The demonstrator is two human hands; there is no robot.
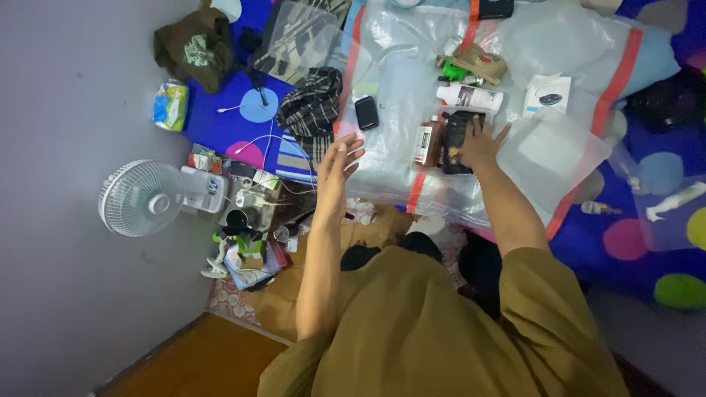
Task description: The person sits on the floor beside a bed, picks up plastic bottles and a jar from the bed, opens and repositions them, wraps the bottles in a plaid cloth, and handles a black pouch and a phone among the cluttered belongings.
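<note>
Right hand [479, 144] is flat on the dark pouch [457, 141], fingers spread and draped over its right edge; pressing or starting a grab, not closed around it, so no lift as far as I can tell. Pouch lies on the clear plastic sheet [397, 158] with red stripes, touching the brown bottle [426, 143] on its left, just below the white bottle [471, 96]. Left hand [337, 166] hangs in the air over the sheet's left edge, fingers open and loosely extended, holding nothing. Black phone [366, 112] sits on the sheet up and right of that hand, untouched. Plaid cloth [312, 103] just left of the sheet, on the blue dotted bedding [220, 121]. Small white box [548, 95] and more clear bags further right. Fan [143, 197] and cable clutter on the floor at left, well apart from both hands. Progress read: early. Everything on the sheet is loose and scattered, nothing grouped or bagged; only the pouch has contact so far.
</note>
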